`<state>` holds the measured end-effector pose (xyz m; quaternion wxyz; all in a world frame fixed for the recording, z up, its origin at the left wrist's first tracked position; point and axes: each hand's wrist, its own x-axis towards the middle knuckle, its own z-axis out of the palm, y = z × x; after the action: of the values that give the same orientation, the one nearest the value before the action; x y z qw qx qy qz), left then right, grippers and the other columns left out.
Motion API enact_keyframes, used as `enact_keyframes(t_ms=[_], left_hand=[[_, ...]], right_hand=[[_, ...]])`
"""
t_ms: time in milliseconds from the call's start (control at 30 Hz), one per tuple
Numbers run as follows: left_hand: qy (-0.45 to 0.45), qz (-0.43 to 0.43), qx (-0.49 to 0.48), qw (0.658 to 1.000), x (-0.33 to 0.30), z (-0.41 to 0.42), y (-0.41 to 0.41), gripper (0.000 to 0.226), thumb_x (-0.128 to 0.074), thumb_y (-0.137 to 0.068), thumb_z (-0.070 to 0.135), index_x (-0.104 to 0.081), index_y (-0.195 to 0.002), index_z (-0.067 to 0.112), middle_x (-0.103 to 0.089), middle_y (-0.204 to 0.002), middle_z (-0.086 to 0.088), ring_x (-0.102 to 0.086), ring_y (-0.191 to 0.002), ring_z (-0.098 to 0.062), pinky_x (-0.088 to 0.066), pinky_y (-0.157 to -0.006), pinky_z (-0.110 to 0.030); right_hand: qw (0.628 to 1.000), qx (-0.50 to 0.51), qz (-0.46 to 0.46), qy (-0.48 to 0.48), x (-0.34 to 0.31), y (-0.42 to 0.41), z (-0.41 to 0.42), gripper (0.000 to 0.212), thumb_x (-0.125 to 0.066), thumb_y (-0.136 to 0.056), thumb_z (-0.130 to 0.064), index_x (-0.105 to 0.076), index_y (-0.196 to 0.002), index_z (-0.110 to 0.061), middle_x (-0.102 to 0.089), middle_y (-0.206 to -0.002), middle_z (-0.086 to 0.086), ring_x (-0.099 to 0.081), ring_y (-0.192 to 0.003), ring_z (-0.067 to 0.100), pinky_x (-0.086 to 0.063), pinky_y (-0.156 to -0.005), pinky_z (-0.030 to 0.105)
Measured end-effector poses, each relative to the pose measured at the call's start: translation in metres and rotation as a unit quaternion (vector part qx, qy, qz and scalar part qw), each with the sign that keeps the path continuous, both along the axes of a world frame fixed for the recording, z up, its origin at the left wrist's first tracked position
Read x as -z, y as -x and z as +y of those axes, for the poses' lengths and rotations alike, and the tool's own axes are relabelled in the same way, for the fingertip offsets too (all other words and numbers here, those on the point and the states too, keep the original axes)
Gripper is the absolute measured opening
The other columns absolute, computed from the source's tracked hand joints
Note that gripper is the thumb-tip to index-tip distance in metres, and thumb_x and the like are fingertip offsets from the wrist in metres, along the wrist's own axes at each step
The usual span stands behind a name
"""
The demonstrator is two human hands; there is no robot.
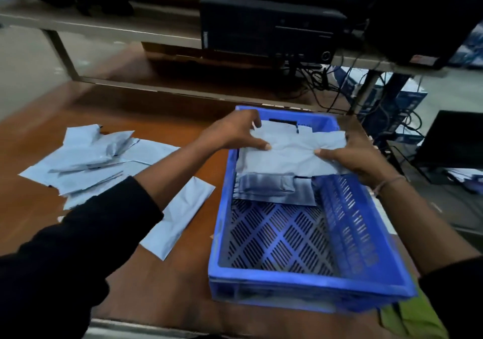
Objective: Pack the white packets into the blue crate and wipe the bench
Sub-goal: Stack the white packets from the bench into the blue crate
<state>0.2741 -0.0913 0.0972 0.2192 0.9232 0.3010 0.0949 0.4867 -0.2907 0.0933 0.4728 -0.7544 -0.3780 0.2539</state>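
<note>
A blue perforated crate point(308, 281) stands on the brown wooden bench point(156, 273) at the right. Both hands hold one white packet point(290, 155) over the crate's far end. My left hand point(235, 132) pinches its left edge and my right hand point(350, 161) grips its right edge. Under it, another packet point(274, 189) lies on the crate floor at the far end. A loose pile of white packets point(88, 161) lies on the bench at the left, and a single packet point(180, 215) sits closer to the crate.
A green cloth point(407, 320) shows at the bench's near right corner, below the crate. Behind the bench a shelf carries a black computer case point(266, 30) and dark boxes. Cables point(321, 82) hang below it. A dark laptop-like object point(452, 140) sits at the right.
</note>
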Motion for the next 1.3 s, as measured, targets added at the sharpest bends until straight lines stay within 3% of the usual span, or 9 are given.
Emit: enact_keyframes(t_ms=[167,300,467,567,700,867,933,1167,1300], left_hand=[[-0.058,0.135,0.002,0.989,0.034,-0.016,-0.033,0.058,-0.08,-0.085,0.044,-0.056,-0.118,0.004,-0.062,-0.119,-0.015,-0.06,-0.109,-0.033,-0.05,-0.09,-0.044],[-0.127,0.17,0.006,0.977,0.047,-0.027,-0.043,0.042,-0.068,-0.096,0.027,-0.053,-0.124,-0.001,-0.056,-0.127,-0.021,-0.054,-0.117,-0.035,-0.046,-0.095,-0.044],[-0.212,0.223,0.023,0.951,0.062,-0.03,-0.045,0.042,-0.067,-0.095,0.033,-0.057,-0.126,0.005,-0.055,-0.128,-0.018,-0.058,-0.114,-0.036,-0.052,-0.091,-0.045],[-0.157,0.252,0.084,0.951,0.075,-0.031,-0.047,0.048,-0.066,-0.096,0.036,-0.053,-0.134,0.01,-0.052,-0.13,-0.016,-0.059,-0.116,-0.037,-0.054,-0.092,-0.047],[-0.105,0.318,0.107,0.936,0.087,-0.031,-0.049,0.063,-0.062,-0.099,0.041,-0.039,-0.152,0.016,-0.044,-0.146,-0.017,-0.056,-0.124,-0.036,-0.052,-0.1,-0.05],[-0.08,0.306,0.108,0.943,0.082,-0.033,-0.053,0.06,-0.061,-0.1,0.038,-0.04,-0.151,0.015,-0.048,-0.146,-0.018,-0.054,-0.127,-0.036,-0.05,-0.104,-0.048],[-0.083,0.306,0.109,0.942,0.083,-0.033,-0.054,0.061,-0.062,-0.1,0.04,-0.041,-0.15,0.014,-0.05,-0.145,-0.018,-0.054,-0.128,-0.036,-0.05,-0.105,-0.049],[-0.113,0.288,0.11,0.944,0.071,-0.04,-0.052,0.054,-0.061,-0.098,0.047,-0.051,-0.14,0.015,-0.055,-0.134,-0.013,-0.059,-0.117,-0.033,-0.054,-0.093,-0.047],[-0.134,0.241,0.08,0.958,0.063,-0.034,-0.051,0.049,-0.067,-0.096,0.039,-0.053,-0.137,0.016,-0.053,-0.126,-0.015,-0.063,-0.107,-0.034,-0.05,-0.077,-0.039]], right_hand=[[0.988,0.033,-0.022,0.151,0.051,-0.008,0.02,0.047,-0.083,-0.08,-0.017,-0.063,-0.113,0.009,-0.068,-0.114,0.016,-0.065,-0.093,0.025,-0.051,-0.074,0.03],[0.97,0.058,-0.003,0.236,0.079,-0.008,0.044,0.048,-0.078,-0.087,-0.026,-0.055,-0.113,0.007,-0.058,-0.097,0.013,-0.052,-0.067,0.018,-0.041,-0.055,0.028],[0.972,0.097,0.037,0.211,0.101,-0.005,0.056,0.076,-0.079,-0.085,-0.033,-0.045,-0.138,0.01,-0.057,-0.128,0.012,-0.059,-0.11,0.027,-0.049,-0.086,0.032],[0.97,0.11,-0.036,0.213,0.107,-0.004,0.057,0.113,-0.079,-0.08,-0.048,-0.015,-0.153,0.01,-0.034,-0.157,0.023,-0.042,-0.14,0.035,-0.042,-0.11,0.043],[0.939,0.106,-0.27,0.184,0.104,0.01,0.045,0.087,-0.073,-0.086,-0.046,-0.03,-0.146,0.0,-0.036,-0.148,0.023,-0.045,-0.129,0.044,-0.044,-0.1,0.048],[0.808,-0.038,-0.563,0.171,0.105,0.011,0.037,0.04,-0.07,-0.084,-0.028,-0.061,-0.121,-0.018,-0.05,-0.127,0.012,-0.048,-0.11,0.039,-0.042,-0.083,0.045],[0.797,-0.089,-0.568,0.184,0.109,0.011,0.034,0.033,-0.065,-0.088,-0.026,-0.064,-0.12,-0.021,-0.052,-0.125,0.009,-0.048,-0.108,0.037,-0.04,-0.081,0.042],[0.858,-0.07,-0.485,0.155,0.1,0.009,0.035,0.039,-0.064,-0.09,-0.028,-0.059,-0.129,-0.022,-0.046,-0.129,0.009,-0.043,-0.117,0.036,-0.038,-0.088,0.043],[0.864,-0.077,-0.471,0.162,0.099,0.011,0.049,0.05,-0.063,-0.092,-0.025,-0.051,-0.14,-0.03,-0.031,-0.152,0.01,-0.027,-0.138,0.04,-0.035,-0.104,0.051]])
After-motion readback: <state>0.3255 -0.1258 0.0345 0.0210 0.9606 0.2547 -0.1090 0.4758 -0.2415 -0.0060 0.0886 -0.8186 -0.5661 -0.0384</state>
